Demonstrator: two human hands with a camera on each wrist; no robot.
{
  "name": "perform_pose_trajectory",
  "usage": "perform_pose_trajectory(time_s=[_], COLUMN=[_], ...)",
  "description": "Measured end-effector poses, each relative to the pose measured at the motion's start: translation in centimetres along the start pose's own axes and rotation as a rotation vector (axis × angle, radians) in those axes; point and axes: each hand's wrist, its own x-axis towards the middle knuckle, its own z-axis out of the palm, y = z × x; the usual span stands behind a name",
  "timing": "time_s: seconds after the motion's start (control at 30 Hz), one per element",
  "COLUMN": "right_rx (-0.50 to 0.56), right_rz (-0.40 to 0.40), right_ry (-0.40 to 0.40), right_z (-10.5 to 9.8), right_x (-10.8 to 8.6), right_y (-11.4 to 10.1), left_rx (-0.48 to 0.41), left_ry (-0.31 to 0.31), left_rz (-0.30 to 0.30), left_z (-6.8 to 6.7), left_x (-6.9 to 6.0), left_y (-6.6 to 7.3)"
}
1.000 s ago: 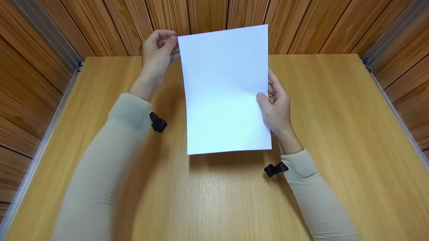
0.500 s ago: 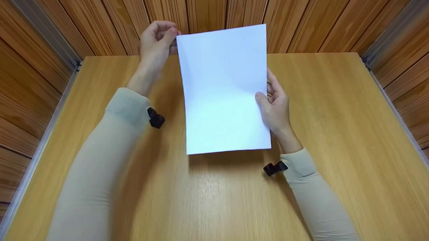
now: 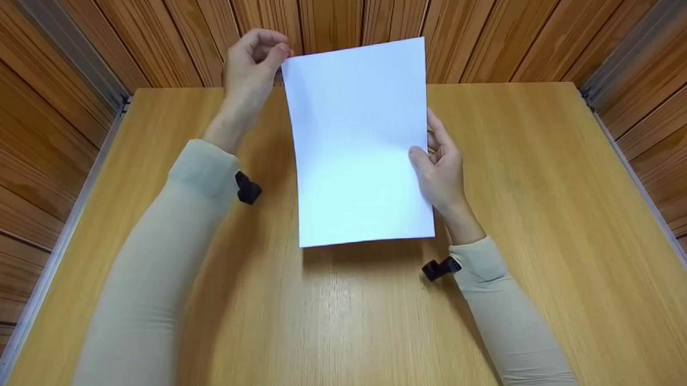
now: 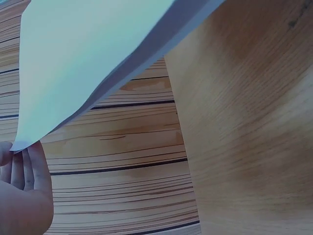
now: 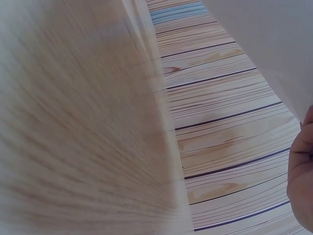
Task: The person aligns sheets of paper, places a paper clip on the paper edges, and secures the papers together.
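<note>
A blank white sheet of paper (image 3: pixel 359 147) is held up above the table, long side roughly upright. At its top left corner, my left hand (image 3: pixel 252 70) pinches the paper between thumb and fingers. My right hand (image 3: pixel 442 169) grips the right edge around mid-height, thumb on the front and fingers behind. In the left wrist view, the left hand (image 4: pixel 27 196) pinches the corner, and a greyer strip runs along the paper's edge; whether this is a second layer cannot be told. The right wrist view catches part of the right hand (image 5: pixel 302 176) beside the paper (image 5: pixel 274 44).
Beneath the paper lies a wooden table (image 3: pixel 348 330), with the paper's shadow on it. A wood-plank wall (image 3: pixel 331 16) stands behind the table's far edge. More plank panels (image 3: pixel 21 135) flank it on both sides. A small black camera (image 3: pixel 247 188) sits on the left cuff.
My left hand has moved slightly up, and the top left part of the sheet curves a little more. My right hand keeps its grip and has hardly moved.
</note>
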Motion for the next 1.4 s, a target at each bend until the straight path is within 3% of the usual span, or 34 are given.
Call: perform_pose_trajectory(time_s=[0.13,0.33,0.47,0.87,1.4], right_rx=[-0.003,-0.01,-0.019,0.002,0.016], right_rz=[0.009,0.011,0.008,-0.002,0.034], right_ry=[0.002,0.003,-0.001,-0.002,0.008], right_z=[0.0,0.0,0.0,0.3,0.3], right_x=[0.0,-0.1,-0.1,0.0,0.0], right_y=[-0.1,-0.2,-0.2,-0.2,-0.3], left_rx=[0.028,0.075,0.11,0.081,0.07], left_ry=[-0.006,0.0,-0.002,-0.012,-0.012], left_rz=[0.029,0.008,0.033,0.129,0.149], left_z=[0.0,0.2,0.2,0.1,0.0], left_x=[-0.1,-0.2,-0.2,0.0,0.0], left_y=[0.1,0.3,0.0,-0.3,-0.7])
